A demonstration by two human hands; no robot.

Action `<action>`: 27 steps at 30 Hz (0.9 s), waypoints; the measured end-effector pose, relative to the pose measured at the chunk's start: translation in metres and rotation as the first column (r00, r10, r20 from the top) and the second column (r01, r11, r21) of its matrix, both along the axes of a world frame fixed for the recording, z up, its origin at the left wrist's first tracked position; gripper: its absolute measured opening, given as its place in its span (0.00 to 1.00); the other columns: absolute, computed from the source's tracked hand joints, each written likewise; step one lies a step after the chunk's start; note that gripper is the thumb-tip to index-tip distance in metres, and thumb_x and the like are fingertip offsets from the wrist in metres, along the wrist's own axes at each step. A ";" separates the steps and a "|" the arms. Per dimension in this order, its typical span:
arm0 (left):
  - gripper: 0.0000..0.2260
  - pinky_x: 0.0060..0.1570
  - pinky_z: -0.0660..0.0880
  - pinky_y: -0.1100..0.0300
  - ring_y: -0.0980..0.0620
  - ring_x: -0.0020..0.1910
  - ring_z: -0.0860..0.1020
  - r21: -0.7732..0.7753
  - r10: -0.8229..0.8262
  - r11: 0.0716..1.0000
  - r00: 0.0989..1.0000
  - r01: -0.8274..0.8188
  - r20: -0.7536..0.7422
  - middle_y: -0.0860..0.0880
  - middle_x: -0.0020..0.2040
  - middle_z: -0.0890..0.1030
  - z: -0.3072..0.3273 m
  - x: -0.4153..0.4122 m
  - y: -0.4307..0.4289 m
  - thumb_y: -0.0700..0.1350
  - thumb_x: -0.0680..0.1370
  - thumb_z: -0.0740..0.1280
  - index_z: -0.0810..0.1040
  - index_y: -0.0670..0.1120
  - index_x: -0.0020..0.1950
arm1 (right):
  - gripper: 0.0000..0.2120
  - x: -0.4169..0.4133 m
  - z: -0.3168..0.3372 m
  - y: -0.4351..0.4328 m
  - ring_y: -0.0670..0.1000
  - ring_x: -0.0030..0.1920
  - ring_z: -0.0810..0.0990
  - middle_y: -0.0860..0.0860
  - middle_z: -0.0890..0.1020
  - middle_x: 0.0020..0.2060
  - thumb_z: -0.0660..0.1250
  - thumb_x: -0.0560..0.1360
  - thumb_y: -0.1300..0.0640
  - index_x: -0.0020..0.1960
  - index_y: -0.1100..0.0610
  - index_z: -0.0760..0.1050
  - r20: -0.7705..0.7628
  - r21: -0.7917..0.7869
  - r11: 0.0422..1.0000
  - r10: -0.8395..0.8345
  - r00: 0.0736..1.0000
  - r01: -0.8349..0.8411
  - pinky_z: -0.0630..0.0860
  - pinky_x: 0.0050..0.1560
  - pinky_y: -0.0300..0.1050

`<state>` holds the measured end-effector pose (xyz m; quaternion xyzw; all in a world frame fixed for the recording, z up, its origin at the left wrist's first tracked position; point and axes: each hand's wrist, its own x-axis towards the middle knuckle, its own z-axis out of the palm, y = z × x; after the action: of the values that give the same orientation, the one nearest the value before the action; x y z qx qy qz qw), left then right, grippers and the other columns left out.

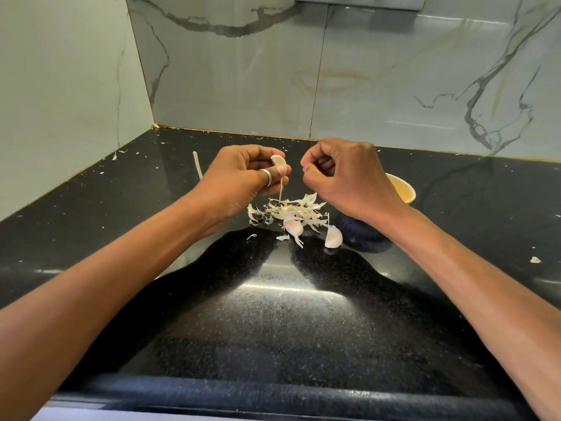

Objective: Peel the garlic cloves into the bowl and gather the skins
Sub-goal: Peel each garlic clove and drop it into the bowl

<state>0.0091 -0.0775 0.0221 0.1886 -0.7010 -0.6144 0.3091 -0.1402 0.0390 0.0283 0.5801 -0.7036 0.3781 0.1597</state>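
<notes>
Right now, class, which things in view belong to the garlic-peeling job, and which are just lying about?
In the job:
clove held in the left hand
unpeeled clove by the pile
unpeeled clove by the bowl
skin pile
bowl

Lying about:
long strip
lone scrap

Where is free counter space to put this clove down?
Free: counter between the loose cloves and the near edge; also left of the left hand, with small scraps. Crowded: skin pile and bowl by the right hand.
</notes>
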 end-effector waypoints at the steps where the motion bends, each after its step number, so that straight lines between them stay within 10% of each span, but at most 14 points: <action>1: 0.10 0.49 0.83 0.60 0.51 0.48 0.85 -0.019 -0.003 1.000 1.000 0.003 0.005 0.41 0.52 0.86 0.000 0.000 0.000 0.35 0.78 0.71 0.81 0.41 0.59 | 0.04 0.000 0.000 0.000 0.44 0.37 0.82 0.47 0.85 0.38 0.71 0.74 0.60 0.47 0.57 0.84 0.006 -0.002 1.000 0.010 1.000 -0.010 0.78 0.44 0.33; 8: 0.11 0.43 0.81 0.64 0.55 0.43 0.83 -0.119 -0.013 0.993 1.000 0.015 0.017 0.40 0.50 0.84 -0.003 -0.001 0.002 0.33 0.77 0.72 0.81 0.38 0.59 | 0.05 0.000 0.000 0.000 0.33 0.35 0.78 0.40 0.80 0.35 0.70 0.78 0.58 0.48 0.55 0.85 0.009 -0.014 1.000 0.005 1.000 -0.005 0.73 0.42 0.24; 27: 0.11 0.44 0.81 0.63 0.56 0.39 0.81 -0.269 -0.066 0.958 0.990 0.099 0.127 0.50 0.42 0.86 -0.007 0.002 -0.005 0.36 0.79 0.71 0.84 0.43 0.60 | 0.06 0.001 0.002 0.001 0.43 0.37 0.80 0.44 0.83 0.36 0.70 0.79 0.56 0.50 0.52 0.86 -0.038 0.104 0.988 0.115 0.993 -0.111 0.72 0.39 0.30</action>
<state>0.0114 -0.0820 0.0152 0.1500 -0.8037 -0.5114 0.2647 -0.1395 0.0400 0.0299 0.6345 -0.6842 0.3375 0.1240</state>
